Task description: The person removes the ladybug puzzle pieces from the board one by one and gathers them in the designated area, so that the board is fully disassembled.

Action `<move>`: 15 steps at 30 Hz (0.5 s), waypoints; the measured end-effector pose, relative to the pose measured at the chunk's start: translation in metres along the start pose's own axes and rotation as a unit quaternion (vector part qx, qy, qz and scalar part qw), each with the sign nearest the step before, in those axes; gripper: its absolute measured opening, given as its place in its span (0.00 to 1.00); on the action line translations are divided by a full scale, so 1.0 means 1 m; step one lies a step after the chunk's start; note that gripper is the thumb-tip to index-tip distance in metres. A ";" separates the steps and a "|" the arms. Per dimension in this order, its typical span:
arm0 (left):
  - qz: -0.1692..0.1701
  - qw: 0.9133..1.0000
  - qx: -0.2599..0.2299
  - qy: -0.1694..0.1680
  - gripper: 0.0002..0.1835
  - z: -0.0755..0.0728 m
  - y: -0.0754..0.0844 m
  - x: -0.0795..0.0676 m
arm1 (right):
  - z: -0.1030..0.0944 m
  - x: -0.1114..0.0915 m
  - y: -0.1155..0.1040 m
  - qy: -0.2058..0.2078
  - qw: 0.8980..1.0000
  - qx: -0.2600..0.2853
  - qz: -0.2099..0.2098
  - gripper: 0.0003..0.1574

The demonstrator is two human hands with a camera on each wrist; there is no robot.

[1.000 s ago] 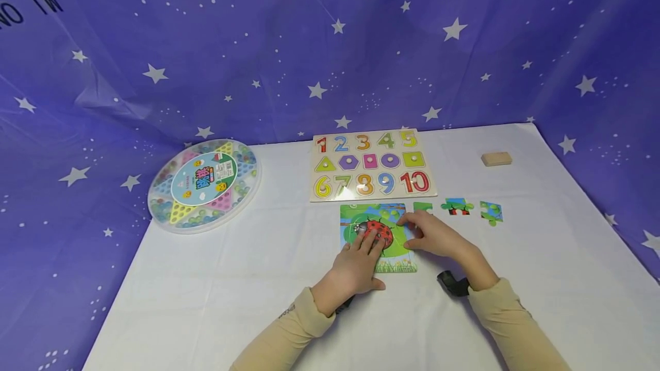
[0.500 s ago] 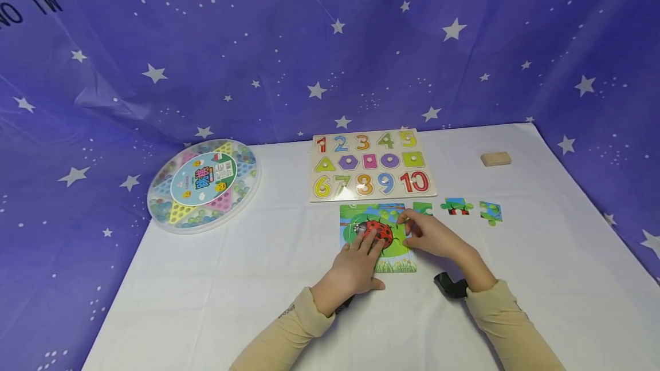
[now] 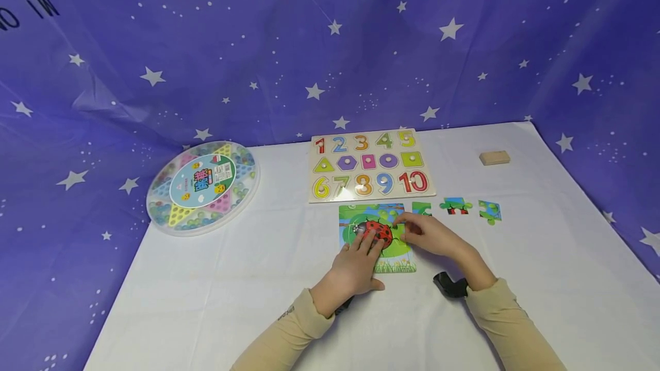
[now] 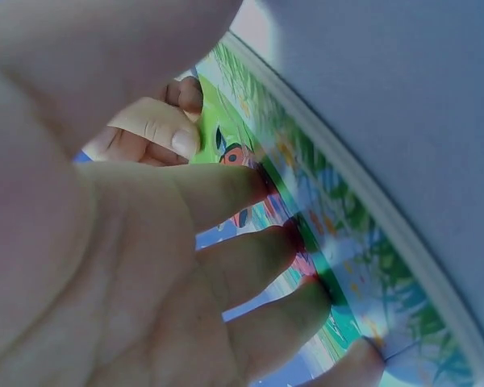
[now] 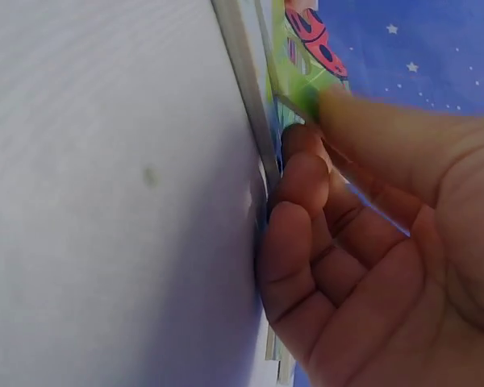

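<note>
A ladybug jigsaw puzzle (image 3: 394, 265) lies on the white table, in front of a number board. My left hand (image 3: 353, 268) rests on it with spread, straight fingers, covering its lower left part. At the puzzle's right side, my right hand (image 3: 433, 235) pinches a green jigsaw piece (image 5: 294, 76), the thumb on its printed face and the other fingers curled behind its edge. In the left wrist view, the right thumb (image 4: 177, 139) shows at the green area beside the ladybug. Three loose jigsaw pieces lie beyond the right hand: a mostly green one (image 3: 421, 206), a red-and-blue one (image 3: 456, 206) and a blue-green one (image 3: 490, 210).
The wooden number board (image 3: 372, 166) with knobbed shapes sits just behind the puzzle. A round marble-game box (image 3: 203, 188) stands at the back left. Toward the back right is a small wooden block (image 3: 494, 158). A purple starry cloth (image 3: 289, 56) hangs behind the table (image 3: 232, 296).
My right hand has shifted very slightly left along the puzzle's right side, still pinching the jigsaw piece. The left hand stays in place.
</note>
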State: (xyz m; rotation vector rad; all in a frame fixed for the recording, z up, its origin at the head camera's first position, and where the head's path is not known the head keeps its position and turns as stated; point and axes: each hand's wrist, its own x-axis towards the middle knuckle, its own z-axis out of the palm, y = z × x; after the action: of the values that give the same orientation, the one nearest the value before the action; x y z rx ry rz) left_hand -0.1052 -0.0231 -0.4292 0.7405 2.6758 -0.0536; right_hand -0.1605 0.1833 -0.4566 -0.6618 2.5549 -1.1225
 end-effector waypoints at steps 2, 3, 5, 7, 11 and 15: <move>0.000 1.000 -0.002 0.000 0.46 0.000 0.000 0.000 | -0.001 0.000 0.002 0.007 1.000 0.005 0.000 0.13; 0.000 1.000 -0.002 0.000 0.46 0.000 0.000 0.000 | -0.001 0.000 0.003 0.008 1.000 0.007 -0.001 0.11; 0.001 1.000 -0.002 0.000 0.46 0.001 -0.001 0.001 | -0.002 0.000 0.005 0.007 1.000 0.017 -0.002 0.10; 0.001 1.000 -0.003 -0.001 0.45 0.001 -0.001 0.001 | -0.004 0.000 0.007 0.004 1.000 0.031 -0.001 0.10; -0.001 1.000 -0.006 -0.004 0.46 0.001 -0.001 0.002 | -0.009 -0.001 0.010 -0.001 0.998 0.059 0.006 0.10; 0.000 1.000 -0.008 -0.003 0.46 0.000 -0.001 0.001 | -0.012 -0.002 0.011 0.000 0.997 0.081 0.013 0.08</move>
State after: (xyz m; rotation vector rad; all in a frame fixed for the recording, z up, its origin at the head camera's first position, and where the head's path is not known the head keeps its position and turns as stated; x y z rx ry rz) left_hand -0.1064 -0.0233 -0.4298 0.7334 2.6685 -0.0336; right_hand -0.1673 0.1987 -0.4565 -0.5857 2.4318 -1.3041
